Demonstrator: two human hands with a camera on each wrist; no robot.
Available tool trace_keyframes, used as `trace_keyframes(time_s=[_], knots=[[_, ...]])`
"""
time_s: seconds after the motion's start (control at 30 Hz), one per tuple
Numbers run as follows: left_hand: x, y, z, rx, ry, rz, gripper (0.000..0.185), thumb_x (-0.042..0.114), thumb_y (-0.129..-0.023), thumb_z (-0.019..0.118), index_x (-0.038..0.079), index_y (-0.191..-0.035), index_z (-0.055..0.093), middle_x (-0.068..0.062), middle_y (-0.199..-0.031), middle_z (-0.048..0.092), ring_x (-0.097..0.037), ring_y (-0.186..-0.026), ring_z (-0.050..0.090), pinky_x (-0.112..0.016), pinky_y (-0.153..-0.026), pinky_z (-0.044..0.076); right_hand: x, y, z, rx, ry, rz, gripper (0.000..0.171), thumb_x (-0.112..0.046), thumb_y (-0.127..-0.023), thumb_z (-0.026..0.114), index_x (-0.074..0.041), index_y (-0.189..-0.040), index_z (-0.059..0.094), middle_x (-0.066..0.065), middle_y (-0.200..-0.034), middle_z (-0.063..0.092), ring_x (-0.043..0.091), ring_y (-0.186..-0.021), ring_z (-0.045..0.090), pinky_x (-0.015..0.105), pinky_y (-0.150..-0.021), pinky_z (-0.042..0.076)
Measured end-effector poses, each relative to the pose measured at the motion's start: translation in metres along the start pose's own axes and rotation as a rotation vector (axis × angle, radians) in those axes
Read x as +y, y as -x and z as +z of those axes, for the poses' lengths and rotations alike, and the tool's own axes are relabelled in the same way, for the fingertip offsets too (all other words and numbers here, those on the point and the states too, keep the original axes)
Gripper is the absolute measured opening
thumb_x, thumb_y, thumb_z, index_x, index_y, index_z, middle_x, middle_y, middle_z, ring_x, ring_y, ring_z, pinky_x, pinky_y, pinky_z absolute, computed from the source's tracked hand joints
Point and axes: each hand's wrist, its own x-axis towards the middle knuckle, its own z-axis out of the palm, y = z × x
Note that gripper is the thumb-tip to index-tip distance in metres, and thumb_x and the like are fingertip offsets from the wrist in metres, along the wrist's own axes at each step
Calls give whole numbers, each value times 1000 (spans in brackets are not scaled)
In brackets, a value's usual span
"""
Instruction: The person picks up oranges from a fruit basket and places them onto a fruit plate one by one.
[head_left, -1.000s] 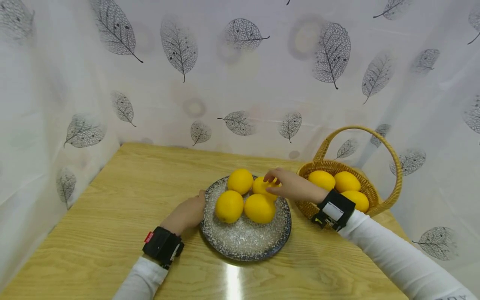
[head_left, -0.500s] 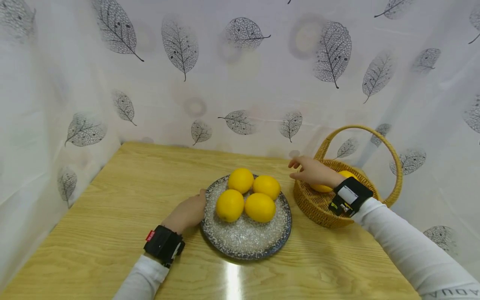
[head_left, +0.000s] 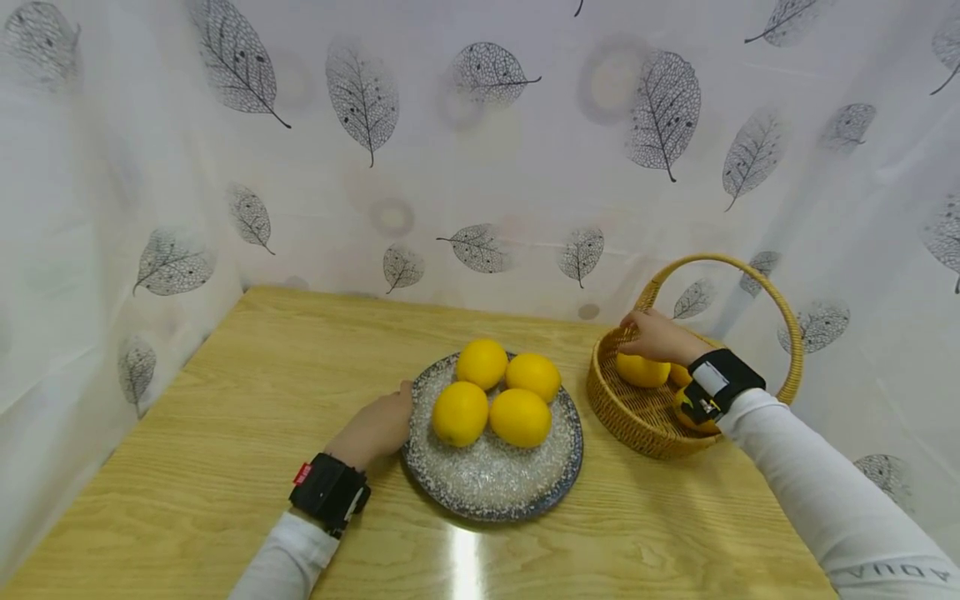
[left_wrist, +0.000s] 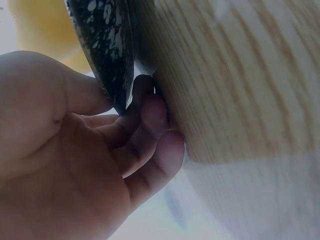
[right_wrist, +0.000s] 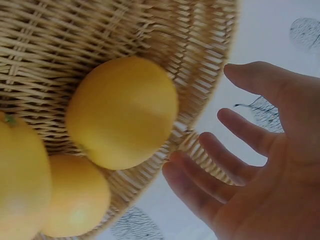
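Observation:
A speckled grey plate [head_left: 487, 483] with a dark rim stands mid-table, several yellow lemons [head_left: 521, 418] grouped on its far half. At its left edge, my left hand [head_left: 378, 427] grips the rim, the thumb over it and the fingers curled beneath, as the left wrist view shows. My right hand [head_left: 660, 337] is over the far side of the wicker basket [head_left: 626, 417], holding nothing. In the right wrist view its fingers are spread and slightly bent, beside a lemon [right_wrist: 122, 112]. Three lemons in all lie in the basket, partly hidden by the hand and wrist in the head view.
The basket's tall arched handle [head_left: 791, 333] rises on the right, behind the right wrist. A white curtain [head_left: 480, 167] with leaf prints hangs close behind the wooden table [head_left: 225, 467] and along both sides.
My right hand has moved right, from above the lemon at the plate's far right to over the basket. That lemon stays on the plate. The left hand keeps its grip on the rim.

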Motion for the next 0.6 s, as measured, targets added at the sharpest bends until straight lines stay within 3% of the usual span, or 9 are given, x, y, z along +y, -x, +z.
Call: trace_keyframes(time_s=[0.23,0.37,0.6], knots=[[-1,-1,1,9,-23,-7,54,0,-100,45,-24,-146,30,-37,-131,61,-46,-115,66,-54,-100,54,21,-6,9,-82,15,105,69,-27,-98,63,13,-148,37,48,-146,34,61,-135,38,68,-113,38],[-1,-1,3,-6,-20,-21,55,-2,-99,44,-23,-147,29,-37,-132,60,-45,-117,66,-53,-101,54,29,-4,15,-139,-15,106,75,-27,-96,65,15,-149,32,47,-149,32,61,-138,32,70,-116,32],[1,-1,2,11,-11,-20,54,4,-101,46,-23,-146,31,-37,-131,61,-46,-116,66,-54,-101,54,32,-4,23,-167,-79,82,76,-24,-91,69,13,-147,34,44,-144,38,54,-129,39,62,-107,40]])
